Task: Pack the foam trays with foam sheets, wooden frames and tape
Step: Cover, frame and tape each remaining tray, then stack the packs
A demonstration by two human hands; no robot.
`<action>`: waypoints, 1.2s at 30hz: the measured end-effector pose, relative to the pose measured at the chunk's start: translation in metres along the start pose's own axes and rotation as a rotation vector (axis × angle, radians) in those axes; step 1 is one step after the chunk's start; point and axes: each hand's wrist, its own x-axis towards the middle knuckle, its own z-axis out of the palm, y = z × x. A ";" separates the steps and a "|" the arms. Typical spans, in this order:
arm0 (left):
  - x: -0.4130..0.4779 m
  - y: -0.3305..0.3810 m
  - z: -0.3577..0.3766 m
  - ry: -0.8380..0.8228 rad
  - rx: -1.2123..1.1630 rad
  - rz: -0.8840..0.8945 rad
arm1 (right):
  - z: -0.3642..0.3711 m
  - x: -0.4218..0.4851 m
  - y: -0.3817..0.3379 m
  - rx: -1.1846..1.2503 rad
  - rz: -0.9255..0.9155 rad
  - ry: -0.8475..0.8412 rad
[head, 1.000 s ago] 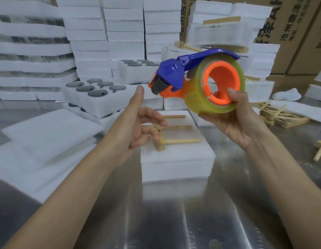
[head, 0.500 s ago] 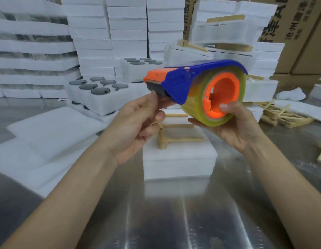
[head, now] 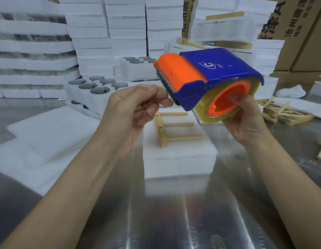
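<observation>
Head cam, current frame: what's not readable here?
Head view:
- Tape end: clear film, unseen at the tape dispenser blade; whether the left hand pinches it is unclear.
- Right hand fingers: mostly behind the roll.
- Foam tray contents: covered by white foam under the wooden frame.
- Carton print: cut by top edge.

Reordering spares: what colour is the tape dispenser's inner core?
Orange; the core shows best in the head view.

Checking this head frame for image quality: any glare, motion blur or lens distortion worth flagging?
Head view: streaky glare on the metal table. Head view: the tape dispenser in the right hand is softened by motion blur, its logo smeared. Head view: the foam stacks at the left edge bow from wide-angle distortion. Lighting is even, with no hard shadows.
</observation>
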 end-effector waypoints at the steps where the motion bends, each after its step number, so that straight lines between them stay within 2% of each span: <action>1: 0.000 0.002 0.000 0.032 -0.040 0.014 | -0.004 0.002 -0.002 -0.025 -0.020 -0.001; 6: 0.010 0.019 -0.030 0.253 -0.298 0.088 | -0.040 0.003 -0.014 -0.031 -0.022 0.133; 12: 0.020 0.006 -0.048 0.353 -0.002 -0.181 | -0.064 0.004 -0.008 -0.197 -0.030 0.179; 15: 0.023 0.000 -0.060 0.361 0.202 -0.243 | -0.068 0.006 -0.009 -0.240 -0.020 0.181; 22: 0.022 -0.004 -0.076 0.252 0.286 -0.414 | -0.082 0.006 -0.001 -0.303 0.022 0.249; 28: 0.025 -0.004 -0.078 0.270 0.238 -0.425 | -0.081 0.001 -0.002 -0.391 0.101 0.147; 36: 0.025 -0.001 -0.084 0.255 0.308 -0.381 | -0.083 -0.004 -0.034 -0.460 0.183 -0.027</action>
